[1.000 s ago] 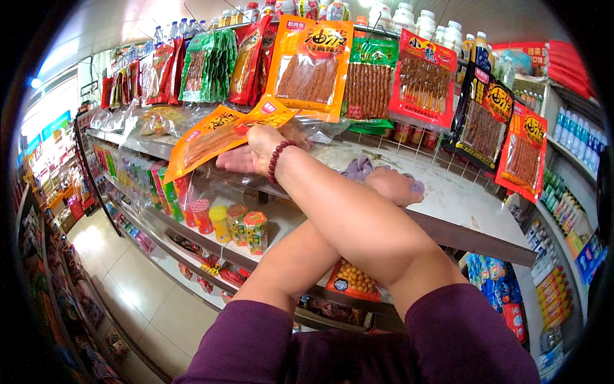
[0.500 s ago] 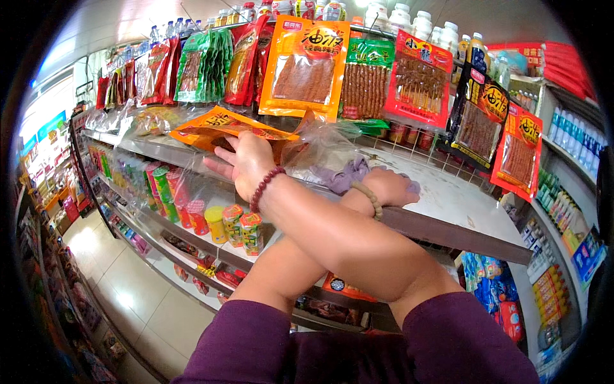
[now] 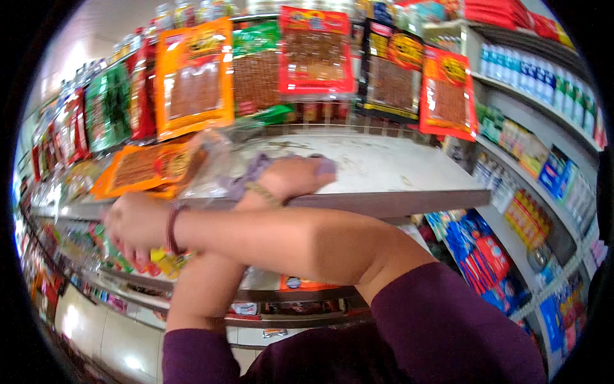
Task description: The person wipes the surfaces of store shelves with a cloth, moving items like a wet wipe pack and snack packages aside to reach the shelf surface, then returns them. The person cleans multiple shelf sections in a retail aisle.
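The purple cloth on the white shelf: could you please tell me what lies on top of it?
The left hand lies over the purple cloth, whose ends show on either side; the part beneath is hidden.

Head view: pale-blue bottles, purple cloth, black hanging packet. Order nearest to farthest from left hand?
From the left hand:
1. Purple cloth: touching the hand.
2. Black hanging packet: above the shelf, to the right.
3. Pale-blue bottles: far right shelving.

Head-worn fisheye looks down and ahead; faces the shelf (image 3: 396,163), close.
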Demonstrator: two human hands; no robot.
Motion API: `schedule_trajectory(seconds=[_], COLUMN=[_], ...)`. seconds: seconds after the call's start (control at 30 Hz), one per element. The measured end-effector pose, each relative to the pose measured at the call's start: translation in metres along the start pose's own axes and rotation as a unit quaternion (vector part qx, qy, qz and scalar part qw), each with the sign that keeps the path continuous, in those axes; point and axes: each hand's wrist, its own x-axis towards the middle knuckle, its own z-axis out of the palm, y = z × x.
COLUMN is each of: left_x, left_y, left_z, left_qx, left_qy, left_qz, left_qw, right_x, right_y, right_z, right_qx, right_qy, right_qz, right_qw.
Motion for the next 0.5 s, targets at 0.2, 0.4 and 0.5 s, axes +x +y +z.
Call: schedule_trajectory(seconds=[0.2, 0.4, 0.5], left_x=[0.001, -0.005, 0.003], left_y=[-0.007, -0.014, 0.014], left_z=[0.006, 0.009, -0.008], left_qx=[0.002, 0.004, 0.025], left_qy=[0.009, 0.005, -0.019], left_qz=[0.024, 0.034, 0.016], left_qw=[1.0, 0.999, 0.999], right_x=[-0.17, -0.339, -0.425], right_y=[-0.017, -0.011, -0.02], right_z=[-0.038, -0.161, -0.21], right_qx=[-0.385, -0.578, -0.625], right_qy=[0.111, 0.15, 0.173], right_qz=[-0.235, -0.244, -0.157], right_qw=[0.886, 0.764, 0.745])
